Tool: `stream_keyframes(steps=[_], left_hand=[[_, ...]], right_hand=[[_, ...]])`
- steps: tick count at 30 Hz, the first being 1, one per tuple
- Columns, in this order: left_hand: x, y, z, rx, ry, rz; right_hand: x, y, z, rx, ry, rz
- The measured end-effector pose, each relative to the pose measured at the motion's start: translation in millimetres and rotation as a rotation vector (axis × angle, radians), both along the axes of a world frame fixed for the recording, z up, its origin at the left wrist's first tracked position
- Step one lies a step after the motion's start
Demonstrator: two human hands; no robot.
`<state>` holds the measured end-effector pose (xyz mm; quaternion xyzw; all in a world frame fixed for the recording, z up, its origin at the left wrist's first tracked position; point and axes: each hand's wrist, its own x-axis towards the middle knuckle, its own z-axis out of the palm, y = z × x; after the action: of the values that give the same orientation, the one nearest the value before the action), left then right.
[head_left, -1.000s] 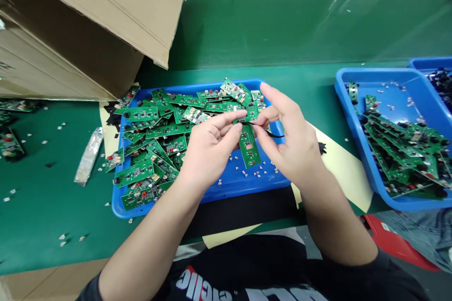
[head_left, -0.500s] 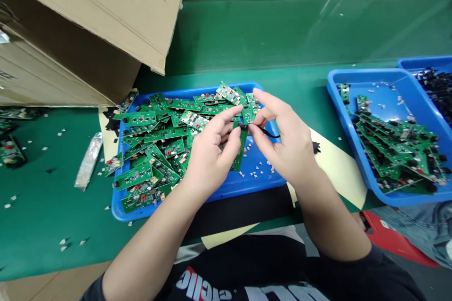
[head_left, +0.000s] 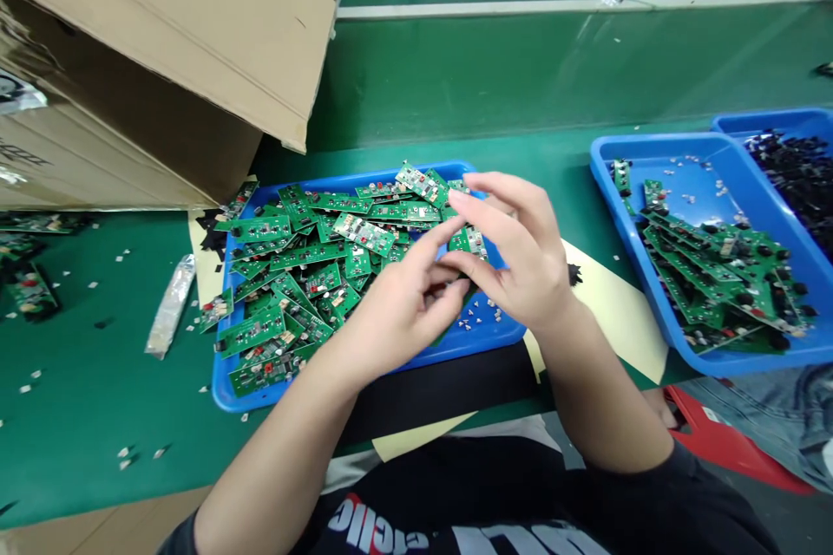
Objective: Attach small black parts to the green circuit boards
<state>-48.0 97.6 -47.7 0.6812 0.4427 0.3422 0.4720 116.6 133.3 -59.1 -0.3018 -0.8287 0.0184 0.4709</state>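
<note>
My left hand (head_left: 407, 308) is closed over the right part of a blue tray (head_left: 225, 390), thumb and fingers pinched around a green circuit board, of which only a sliver shows beneath the hand. My right hand (head_left: 527, 251) meets it from the right, fingers curved, its thumb against the left fingertips. What the right fingers press on is hidden behind the thumb. A heap of green circuit boards (head_left: 312, 251) fills the left and back of the tray. Small white pieces (head_left: 478, 312) lie loose in its right part.
An open cardboard box (head_left: 195, 35) stands at the back left. To the right, a second blue tray (head_left: 625, 230) holds more boards; a third tray (head_left: 729, 123) behind it holds black parts. A clear plastic packet (head_left: 170, 305) and scattered white bits lie on the green table (head_left: 130, 399).
Both hands have closed in on each other, and my right hand has turned over the board, covering it. The black cable seen at my right fingers is now hidden. The view has shifted slightly.
</note>
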Motion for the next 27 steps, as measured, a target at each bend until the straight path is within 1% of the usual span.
stream_keyframes(steps=[2,5,6,7,8,9,11,12,13,14,16,18,20,24,27], left_hand=[[2.7,-1.1,-5.1,0.111,0.091,0.037],[3.4,-0.2,-10.3,0.356,0.204,0.168],[2.9,0.5,-11.0,0.436,0.239,0.2],[2.2,1.2,-11.3,0.508,0.275,0.227],[1.4,1.9,-11.1,0.57,0.315,0.252],[0.5,2.7,-10.8,0.621,0.356,0.279],[-1.5,4.4,-10.4,0.704,0.431,0.34],[-2.6,5.4,-10.5,0.736,0.463,0.37],[-3.7,6.6,-10.8,0.765,0.486,0.395],[-4.8,7.8,-11.3,0.788,0.503,0.413],[-6.6,9.6,-12.4,0.825,0.525,0.433],[-7.6,9.8,-12.4,0.838,0.528,0.431],[-8.2,8.3,-10.9,0.785,0.491,0.394],[-9.7,5.1,-7.4,0.578,0.34,0.274],[-10.8,5.7,-6.8,0.458,0.225,0.224]], right_hand=[[1.2,-0.3,1.5,0.014,0.08,-0.056],[1.1,-1.5,1.7,0.02,0.379,-0.207],[0.8,-2.1,1.5,-0.005,0.484,-0.247],[0.4,-2.8,1.3,-0.068,0.557,-0.263],[0.0,-3.6,1.1,-0.174,0.59,-0.251],[-0.6,-4.6,1.0,-0.315,0.58,-0.206],[-2.6,-7.3,0.6,-0.616,0.462,-0.042],[-4.4,-8.8,0.0,-0.713,0.39,0.053],[-6.7,-10.3,-0.9,-0.754,0.331,0.132],[-9.3,-11.7,-2.0,-0.747,0.288,0.179],[-14.8,-13.8,-5.0,-0.669,0.251,0.195],[-18.6,-14.3,-7.8,-0.606,0.267,0.175],[-19.1,-13.0,-9.3,-0.593,0.322,0.181],[-12.5,-7.4,-7.4,-0.692,0.456,0.225],[-6.9,-4.4,-3.1,-0.746,0.459,0.295]])
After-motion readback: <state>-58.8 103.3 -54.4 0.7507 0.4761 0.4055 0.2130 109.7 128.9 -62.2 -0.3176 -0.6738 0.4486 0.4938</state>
